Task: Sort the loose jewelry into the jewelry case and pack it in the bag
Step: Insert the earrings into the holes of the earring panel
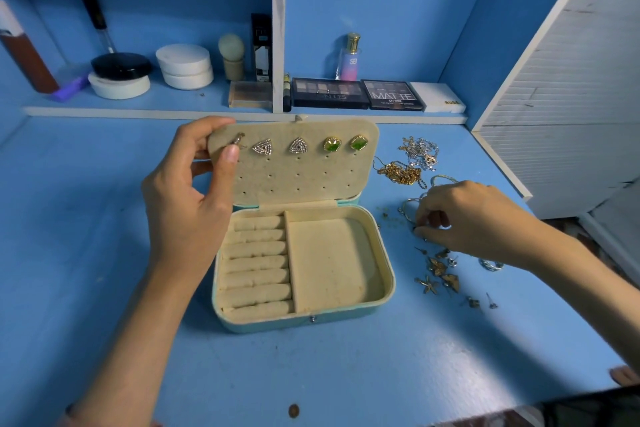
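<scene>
On the blue table [104, 253], a jewelry case [389, 284] is laid open near the middle, and its lid [298, 180] is stood up at the back. The left edge of the lid is gripped by the left hand [187, 198]. The fingers are curled behind the lid and the thumb is pressed on the front, right at a small earring [239, 139] that is stuck in the top row. In the same row, two triangle earrings [262, 148] and two green earrings [332, 144] are pinned side by side. Inside the case, soft ring rolls [258, 263] are lined up on the left and a wide flat compartment [332, 263] is seen on the right. The loose jewelry is spread on the table to the right of the case. A silver chain heap [420, 149] and a gold chain heap [401, 174] are piled near the right side of the lid. Thin hoops [410, 208] are laid just below them. The right hand [474, 215] is held low over this spot, palm down, with the fingers bent and the tips brought close on something tiny. Whether that tiny thing is really held cannot be told. Nearer the front, butterfly pieces [437, 267], little studs [491, 303] and a ring [491, 265] are scattered on the table. At the back, two makeup palettes [329, 94], a perfume bottle [349, 57] and white round jars [183, 66] are kept on a low shelf [138, 111].
</scene>
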A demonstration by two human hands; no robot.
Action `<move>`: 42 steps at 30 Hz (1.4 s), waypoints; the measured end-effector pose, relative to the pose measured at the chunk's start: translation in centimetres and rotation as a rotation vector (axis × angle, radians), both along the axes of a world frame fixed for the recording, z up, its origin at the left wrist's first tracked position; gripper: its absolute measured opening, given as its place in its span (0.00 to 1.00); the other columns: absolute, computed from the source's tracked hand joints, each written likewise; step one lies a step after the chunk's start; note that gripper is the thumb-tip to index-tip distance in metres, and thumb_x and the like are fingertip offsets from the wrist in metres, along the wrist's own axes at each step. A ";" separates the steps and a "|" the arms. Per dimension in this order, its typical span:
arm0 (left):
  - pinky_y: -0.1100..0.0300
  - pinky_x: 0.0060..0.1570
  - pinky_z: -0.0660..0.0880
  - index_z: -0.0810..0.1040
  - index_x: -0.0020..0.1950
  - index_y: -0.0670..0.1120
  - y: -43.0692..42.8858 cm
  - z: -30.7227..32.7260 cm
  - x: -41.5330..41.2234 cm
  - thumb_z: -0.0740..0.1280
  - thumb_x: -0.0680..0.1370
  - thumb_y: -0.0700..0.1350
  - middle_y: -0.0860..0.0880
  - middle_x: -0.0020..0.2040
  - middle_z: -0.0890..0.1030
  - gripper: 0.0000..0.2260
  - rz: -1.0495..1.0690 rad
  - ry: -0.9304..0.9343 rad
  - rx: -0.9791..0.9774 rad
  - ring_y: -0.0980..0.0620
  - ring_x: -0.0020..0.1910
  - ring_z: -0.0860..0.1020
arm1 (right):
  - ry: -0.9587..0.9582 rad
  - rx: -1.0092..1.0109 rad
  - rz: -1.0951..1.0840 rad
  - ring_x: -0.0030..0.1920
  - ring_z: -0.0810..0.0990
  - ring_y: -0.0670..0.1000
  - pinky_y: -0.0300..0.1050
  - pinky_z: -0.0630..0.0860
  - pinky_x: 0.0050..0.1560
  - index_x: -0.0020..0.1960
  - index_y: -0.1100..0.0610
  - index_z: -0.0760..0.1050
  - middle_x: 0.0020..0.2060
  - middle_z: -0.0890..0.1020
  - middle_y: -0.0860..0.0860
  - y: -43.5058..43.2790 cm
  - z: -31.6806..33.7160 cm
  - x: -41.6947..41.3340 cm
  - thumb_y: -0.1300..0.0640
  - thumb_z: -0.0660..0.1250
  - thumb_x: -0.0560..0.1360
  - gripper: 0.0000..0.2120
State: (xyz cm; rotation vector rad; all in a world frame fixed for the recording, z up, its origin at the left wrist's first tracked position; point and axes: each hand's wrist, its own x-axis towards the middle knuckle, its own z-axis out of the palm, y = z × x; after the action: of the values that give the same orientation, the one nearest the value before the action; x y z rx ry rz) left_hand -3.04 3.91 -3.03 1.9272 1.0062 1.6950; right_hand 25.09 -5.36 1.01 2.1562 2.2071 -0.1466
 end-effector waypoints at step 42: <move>0.67 0.51 0.75 0.75 0.58 0.53 -0.6 0.4 0.1 0.65 0.79 0.42 0.65 0.48 0.78 0.10 0.032 -0.022 -0.014 0.66 0.46 0.77 | 0.101 0.114 0.186 0.36 0.73 0.47 0.41 0.70 0.34 0.44 0.49 0.79 0.35 0.74 0.42 0.3 -0.2 -1.8 0.55 0.67 0.73 0.03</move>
State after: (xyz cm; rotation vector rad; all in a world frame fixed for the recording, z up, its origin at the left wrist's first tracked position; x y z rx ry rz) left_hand -2.93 3.28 -2.63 1.8897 1.0428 1.7184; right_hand 23.31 -5.07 0.76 2.0239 2.5165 -0.1269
